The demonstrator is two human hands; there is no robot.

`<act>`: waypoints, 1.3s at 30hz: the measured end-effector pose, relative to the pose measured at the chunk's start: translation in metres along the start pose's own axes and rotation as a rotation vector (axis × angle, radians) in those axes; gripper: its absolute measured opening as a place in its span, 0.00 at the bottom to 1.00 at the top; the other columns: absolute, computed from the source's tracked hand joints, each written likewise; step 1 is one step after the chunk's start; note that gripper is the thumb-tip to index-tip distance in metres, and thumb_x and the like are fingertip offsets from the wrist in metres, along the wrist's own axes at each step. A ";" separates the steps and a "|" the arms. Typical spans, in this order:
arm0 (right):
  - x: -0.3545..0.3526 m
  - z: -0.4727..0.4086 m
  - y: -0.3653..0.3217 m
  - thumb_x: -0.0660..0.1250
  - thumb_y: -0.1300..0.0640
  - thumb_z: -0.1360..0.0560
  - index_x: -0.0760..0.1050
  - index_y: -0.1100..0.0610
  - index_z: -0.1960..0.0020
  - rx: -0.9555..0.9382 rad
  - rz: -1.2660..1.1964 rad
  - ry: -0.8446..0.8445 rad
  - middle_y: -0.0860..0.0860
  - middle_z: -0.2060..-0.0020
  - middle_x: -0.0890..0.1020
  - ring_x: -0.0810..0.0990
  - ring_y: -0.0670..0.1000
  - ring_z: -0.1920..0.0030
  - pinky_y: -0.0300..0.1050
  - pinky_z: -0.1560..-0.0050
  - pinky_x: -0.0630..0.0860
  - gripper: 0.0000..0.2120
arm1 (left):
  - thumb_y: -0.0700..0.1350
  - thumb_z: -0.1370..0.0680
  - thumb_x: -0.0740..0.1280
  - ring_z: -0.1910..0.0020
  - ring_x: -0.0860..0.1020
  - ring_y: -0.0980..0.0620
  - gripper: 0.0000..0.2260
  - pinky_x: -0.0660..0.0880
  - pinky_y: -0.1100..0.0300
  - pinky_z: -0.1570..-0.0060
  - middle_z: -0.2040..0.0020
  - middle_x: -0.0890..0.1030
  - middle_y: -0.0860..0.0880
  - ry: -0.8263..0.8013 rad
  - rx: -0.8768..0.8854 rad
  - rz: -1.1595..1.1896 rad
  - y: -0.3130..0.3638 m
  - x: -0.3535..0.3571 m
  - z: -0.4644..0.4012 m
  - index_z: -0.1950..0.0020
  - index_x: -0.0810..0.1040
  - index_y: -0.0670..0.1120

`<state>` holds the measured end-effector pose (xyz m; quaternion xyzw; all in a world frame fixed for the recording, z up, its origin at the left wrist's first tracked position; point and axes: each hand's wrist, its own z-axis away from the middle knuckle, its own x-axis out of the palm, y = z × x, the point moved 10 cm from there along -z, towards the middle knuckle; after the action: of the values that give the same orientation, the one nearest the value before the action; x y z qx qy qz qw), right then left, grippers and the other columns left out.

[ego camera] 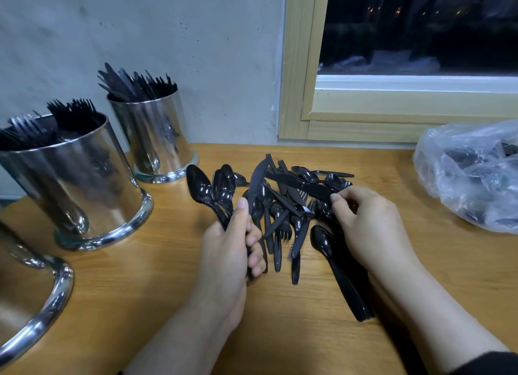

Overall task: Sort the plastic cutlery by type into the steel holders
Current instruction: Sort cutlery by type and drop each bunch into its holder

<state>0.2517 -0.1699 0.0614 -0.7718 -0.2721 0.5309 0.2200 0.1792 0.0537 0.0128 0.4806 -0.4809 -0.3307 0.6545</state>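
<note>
A heap of black plastic cutlery (291,201) lies mid-table: spoons, forks and knives mixed. My left hand (229,251) grips a bundle of spoons (210,189) and a knife (256,181), their heads fanned upward. My right hand (370,223) reaches into the heap's right side and pinches a piece there; a spoon (333,259) lies under its wrist. Three steel holders stand at left: one with forks (92,184), a farther one with knives (165,139), and a third (33,307) at the frame edge, its contents hidden.
A clear plastic bag (471,175) with more black cutlery sits at the right edge of the wooden table (140,276). A grey wall and a wood-framed window (364,114) close off the back.
</note>
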 end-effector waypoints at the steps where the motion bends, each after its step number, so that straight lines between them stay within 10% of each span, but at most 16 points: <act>1: -0.002 0.001 -0.001 0.64 0.50 0.19 0.78 0.53 0.54 -0.004 -0.028 0.009 0.45 0.62 0.80 0.75 0.47 0.61 0.41 0.62 0.64 0.09 | 0.58 0.18 0.63 0.75 0.65 0.52 0.19 0.64 0.59 0.75 0.69 0.68 0.49 0.013 0.002 0.004 0.000 -0.001 -0.001 0.62 0.69 0.46; 18: -0.020 0.032 -0.017 0.72 0.54 0.23 0.81 0.46 0.56 -0.008 -0.463 0.095 0.38 0.61 0.84 0.80 0.39 0.59 0.28 0.60 0.71 0.04 | 0.55 0.17 0.63 0.73 0.67 0.54 0.17 0.67 0.59 0.73 0.70 0.70 0.52 0.182 0.077 0.027 0.016 -0.024 -0.002 0.55 0.77 0.43; 32: -0.019 0.033 -0.012 0.72 0.58 0.23 0.83 0.57 0.58 0.086 -0.760 0.013 0.49 0.72 0.79 0.72 0.44 0.72 0.31 0.70 0.68 0.05 | 0.53 0.18 0.64 0.60 0.81 0.61 0.14 0.73 0.75 0.60 0.60 0.85 0.55 0.075 0.331 -0.608 0.041 -0.008 0.003 0.58 0.83 0.50; 39: -0.021 0.029 -0.003 0.71 0.59 0.23 0.82 0.58 0.55 0.129 -0.855 0.079 0.50 0.70 0.81 0.76 0.46 0.69 0.35 0.65 0.73 0.04 | 0.51 0.17 0.64 0.72 0.74 0.52 0.13 0.74 0.57 0.68 0.72 0.77 0.49 -0.157 0.170 -0.555 0.021 0.015 0.006 0.56 0.79 0.45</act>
<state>0.2175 -0.1799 0.0680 -0.5941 -0.5248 0.3782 0.4781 0.1776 0.0457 0.0380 0.6196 -0.4062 -0.4920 0.4573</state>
